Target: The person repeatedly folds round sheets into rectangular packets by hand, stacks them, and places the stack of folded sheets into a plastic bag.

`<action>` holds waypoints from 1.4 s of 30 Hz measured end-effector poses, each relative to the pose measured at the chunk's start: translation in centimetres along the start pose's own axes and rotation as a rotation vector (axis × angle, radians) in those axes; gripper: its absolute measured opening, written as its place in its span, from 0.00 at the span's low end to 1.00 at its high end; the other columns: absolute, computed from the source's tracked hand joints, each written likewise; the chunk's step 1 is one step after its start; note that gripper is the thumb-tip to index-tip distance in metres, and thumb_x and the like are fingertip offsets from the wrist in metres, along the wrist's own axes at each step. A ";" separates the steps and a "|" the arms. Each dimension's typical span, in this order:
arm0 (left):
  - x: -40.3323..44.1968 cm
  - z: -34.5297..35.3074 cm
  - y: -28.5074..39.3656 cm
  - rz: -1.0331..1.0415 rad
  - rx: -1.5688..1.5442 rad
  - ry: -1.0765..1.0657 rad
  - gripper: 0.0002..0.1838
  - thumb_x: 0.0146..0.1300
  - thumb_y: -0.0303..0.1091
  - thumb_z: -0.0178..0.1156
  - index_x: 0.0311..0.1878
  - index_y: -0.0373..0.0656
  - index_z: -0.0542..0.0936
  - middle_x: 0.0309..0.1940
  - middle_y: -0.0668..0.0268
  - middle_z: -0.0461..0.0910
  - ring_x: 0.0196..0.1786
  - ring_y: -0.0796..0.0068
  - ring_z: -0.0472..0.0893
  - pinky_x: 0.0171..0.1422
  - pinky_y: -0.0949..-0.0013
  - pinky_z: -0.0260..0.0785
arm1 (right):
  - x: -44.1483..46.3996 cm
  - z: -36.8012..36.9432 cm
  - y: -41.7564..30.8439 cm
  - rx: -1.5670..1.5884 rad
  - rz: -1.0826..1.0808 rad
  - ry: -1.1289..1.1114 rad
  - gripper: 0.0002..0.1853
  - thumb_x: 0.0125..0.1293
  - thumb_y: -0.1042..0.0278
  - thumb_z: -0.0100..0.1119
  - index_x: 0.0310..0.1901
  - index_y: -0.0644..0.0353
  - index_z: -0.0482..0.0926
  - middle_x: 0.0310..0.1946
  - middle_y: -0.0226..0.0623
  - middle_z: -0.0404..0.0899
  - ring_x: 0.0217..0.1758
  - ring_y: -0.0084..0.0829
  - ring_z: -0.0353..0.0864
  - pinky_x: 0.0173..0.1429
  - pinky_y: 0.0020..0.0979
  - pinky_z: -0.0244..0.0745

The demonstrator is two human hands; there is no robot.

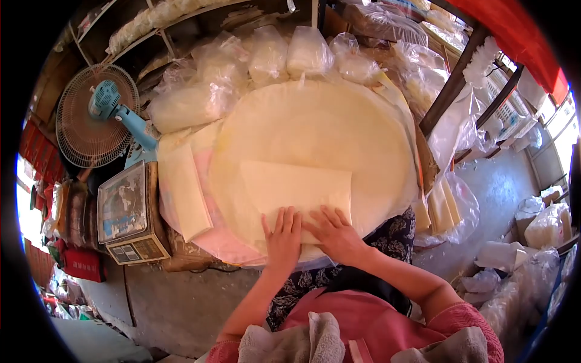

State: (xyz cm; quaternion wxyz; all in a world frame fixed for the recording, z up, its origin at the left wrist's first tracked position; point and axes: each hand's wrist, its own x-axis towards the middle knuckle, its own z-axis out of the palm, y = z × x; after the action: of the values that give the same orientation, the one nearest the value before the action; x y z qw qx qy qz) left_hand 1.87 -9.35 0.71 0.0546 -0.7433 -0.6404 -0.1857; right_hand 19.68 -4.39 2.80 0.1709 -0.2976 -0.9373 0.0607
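A folded cream-coloured sheet [296, 184] lies on a large, pale, round sheet [315, 121] that covers most of the work surface. My left hand [282, 237] rests flat on the near edge of the folded sheet, fingers stretched forward. Close beside it, my right hand [336, 235] also presses flat there, its fingers spread and angled to the left. Neither hand grips anything. To the left sits a long folded stack of similar sheets [189, 187], partly over pink material [227, 242]. What lies beneath the round sheet is hidden.
Filled clear plastic bags [308, 53] line the far edge. At the left stand a blue electric fan [106, 100] and a box-shaped scale [130, 209]. On the right are a dark post [454, 85] and a bag of folded sheets [445, 209].
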 end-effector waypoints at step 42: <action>0.2 -11.9 -17.7 -0.682 -1.198 0.711 0.44 0.47 0.16 0.58 0.72 0.39 0.58 0.60 0.56 0.73 0.51 0.68 0.79 0.56 0.71 0.72 | -2.6 0.9 -0.1 -0.048 -0.026 -0.250 0.41 0.52 0.58 0.69 0.67 0.55 0.62 0.71 0.41 0.53 0.76 0.46 0.49 0.71 0.57 0.49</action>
State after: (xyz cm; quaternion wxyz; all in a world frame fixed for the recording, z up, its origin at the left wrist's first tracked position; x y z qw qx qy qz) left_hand -17.78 -9.90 9.01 -0.2147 -0.3036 -0.5681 -0.7342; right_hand 21.27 -6.02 1.27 0.0463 -0.2795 -0.9563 0.0726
